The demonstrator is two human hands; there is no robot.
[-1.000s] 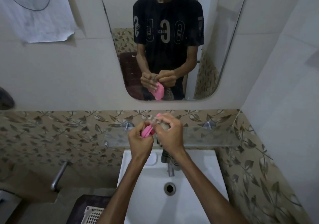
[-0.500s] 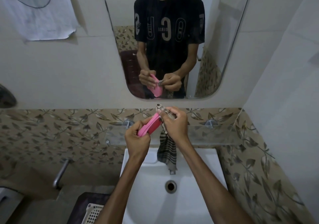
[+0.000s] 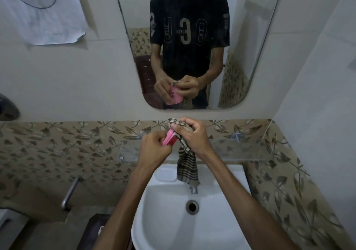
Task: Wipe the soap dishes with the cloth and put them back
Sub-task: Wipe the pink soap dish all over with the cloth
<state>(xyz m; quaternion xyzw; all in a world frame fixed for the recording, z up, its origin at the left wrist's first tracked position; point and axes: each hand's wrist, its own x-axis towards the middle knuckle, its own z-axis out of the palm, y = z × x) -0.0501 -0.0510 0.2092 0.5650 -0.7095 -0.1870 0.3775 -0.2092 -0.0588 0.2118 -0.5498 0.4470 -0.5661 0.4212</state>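
I see the left hand (image 3: 154, 149) curled around the lower end of a pink soap dish (image 3: 169, 139), gripping it edge-on above the back edge of the white washbasin (image 3: 221, 228). Most of the dish is hidden inside the fist and behind the cloth, so from here I cannot make out its inner face. The right hand (image 3: 194, 136) pinches a striped cloth (image 3: 187, 169) against the upper end of the dish, fingers bent over the bunched fabric; the loose end of the cloth hangs down in front of the tap (image 3: 193, 189) and covers all but its spout.

In the mirror (image 3: 250, 60) above, I get the other side: the pink dish shows its flat face with a few dark slots, held between both hands. The person's reflection is cut off at the top edge of the picture. The black T-shirt carries pale lettering that reads reversed in the glass; I can pick out large shapes like "U", "G" and "O" and small letters resembling "OURSE", but not a whole word.

A glass shelf (image 3: 250, 149) runs along the leaf-patterned tile band behind the hands, hard to trace because it is transparent. At the basin's back left corner a moulded soap recess (image 3: 165, 174) shows. A sheet of paper (image 3: 44, 16) with a drawn curve hangs at upper left, its writing too faint to read. At the lower left a dark item with a white object is cut off and I cannot identify it.
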